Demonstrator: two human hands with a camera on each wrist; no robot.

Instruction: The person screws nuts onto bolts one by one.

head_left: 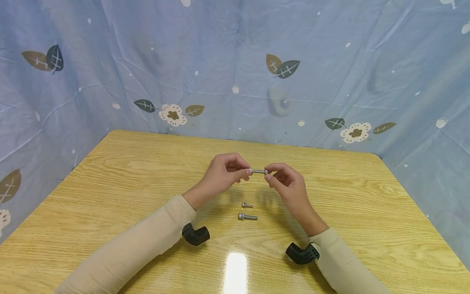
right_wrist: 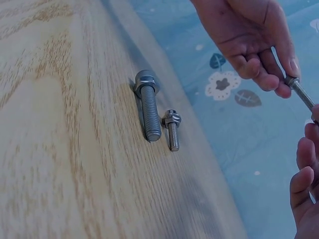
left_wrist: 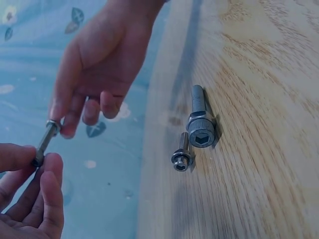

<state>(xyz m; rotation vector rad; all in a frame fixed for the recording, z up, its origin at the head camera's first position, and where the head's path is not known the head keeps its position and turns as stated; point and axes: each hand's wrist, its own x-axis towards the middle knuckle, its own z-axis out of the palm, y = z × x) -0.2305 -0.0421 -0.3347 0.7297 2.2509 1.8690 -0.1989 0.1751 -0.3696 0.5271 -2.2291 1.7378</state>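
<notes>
My left hand (head_left: 227, 173) pinches the head end of a slim metal bolt (head_left: 258, 171), held level above the table. At its other end, the thumb and a finger of my right hand (head_left: 288, 185) grip a hex nut (head_left: 266, 172). The left wrist view shows the nut (left_wrist: 54, 124) around the bolt's end, against the right fingertips. In the right wrist view the bolt's thread (right_wrist: 303, 94) is bare between the hands. Below them, a small bolt (head_left: 247, 205) and a thicker bolt (head_left: 247, 217) lie on the table, each with a nut up by its socket head.
The wooden table (head_left: 147, 183) reaches back to a blue patterned curtain (head_left: 220, 73), which also hangs along both sides. Black curved pieces (head_left: 196, 234) are worn at both sleeved wrists. A bright light reflection (head_left: 235, 271) shows near the table's front.
</notes>
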